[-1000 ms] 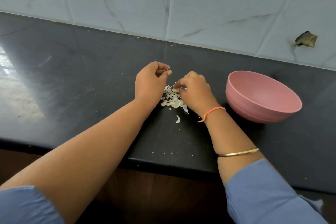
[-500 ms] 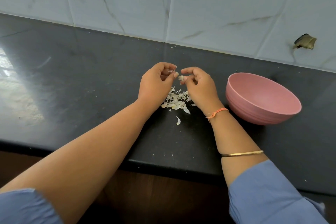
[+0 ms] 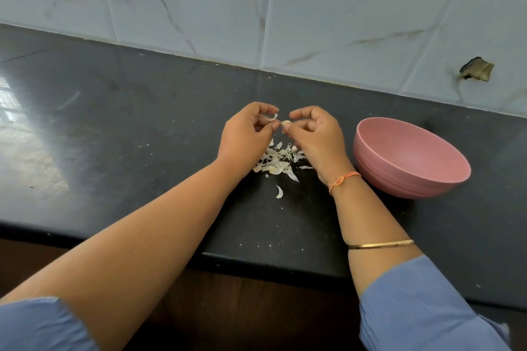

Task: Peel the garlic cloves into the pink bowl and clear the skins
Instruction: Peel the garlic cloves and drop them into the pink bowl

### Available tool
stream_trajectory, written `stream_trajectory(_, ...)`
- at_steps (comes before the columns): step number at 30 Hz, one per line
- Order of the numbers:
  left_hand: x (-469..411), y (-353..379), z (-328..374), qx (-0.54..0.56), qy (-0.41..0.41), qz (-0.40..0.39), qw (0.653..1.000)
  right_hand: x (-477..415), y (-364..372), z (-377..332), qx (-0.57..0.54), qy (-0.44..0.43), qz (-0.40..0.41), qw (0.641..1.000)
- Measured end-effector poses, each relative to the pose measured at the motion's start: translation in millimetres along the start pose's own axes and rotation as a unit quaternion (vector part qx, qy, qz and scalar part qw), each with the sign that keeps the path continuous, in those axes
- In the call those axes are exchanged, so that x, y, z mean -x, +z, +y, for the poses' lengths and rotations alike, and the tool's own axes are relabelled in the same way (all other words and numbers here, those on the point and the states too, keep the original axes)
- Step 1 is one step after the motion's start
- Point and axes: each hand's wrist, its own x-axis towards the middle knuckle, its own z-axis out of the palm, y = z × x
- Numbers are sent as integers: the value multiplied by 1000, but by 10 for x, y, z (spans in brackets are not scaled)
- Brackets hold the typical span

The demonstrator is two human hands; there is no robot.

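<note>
Small pale garlic clove (image 3: 286, 123), long axis approx L-R, pinched by right hand (image 3: 318, 137) fingers (image 3: 298, 125) above counter (image 3: 142, 122); left hand (image 3: 246, 137) fingers pinch a papery flake (image 3: 274, 116). Thin curled skins (image 3: 276, 161) heaped below, smooth pink bowl (image 3: 399, 182) just right.

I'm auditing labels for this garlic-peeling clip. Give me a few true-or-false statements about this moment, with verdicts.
1. The right hand pinches a clove. True.
2. The bowl stands left of both hands. False: it stands to the right of the right hand.
3. Loose skins lie on the counter below the hands. True.
4. The left hand lies flat on the counter. False: it is raised and pinches a skin flake.
5. The bowl is upside down. False: its opening faces up.
</note>
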Motion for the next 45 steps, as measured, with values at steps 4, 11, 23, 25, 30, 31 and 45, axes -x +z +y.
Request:
stream_trajectory(4,-5,-2,-7,-9,-3,12,1000,-22,-51,-13,135,-134,111,975)
stream_trajectory(11,-18,-4,-25,-18,-11,22,1000,-138,-84,-32,394,-154,36,905)
stream_trajectory(23,-7,-7,-3,-15,-30,46,998,-91,-87,-3,194,-268,189,925)
stream_trajectory(25,0,-14,8,-20,-30,47,998,-86,-65,9,185,-253,179,933)
stream_trajectory(30,-1,-15,22,-39,-34,31,998,-104,-67,42,48,-47,90,994)
stream_trajectory(31,2,-13,23,-48,-34,24,998,-106,-58,53,9,-16,70,997)
stream_trajectory(45,33,-20,44,-16,-3,-12,1000,-34,-26,29,-11,-5,-5,1000)
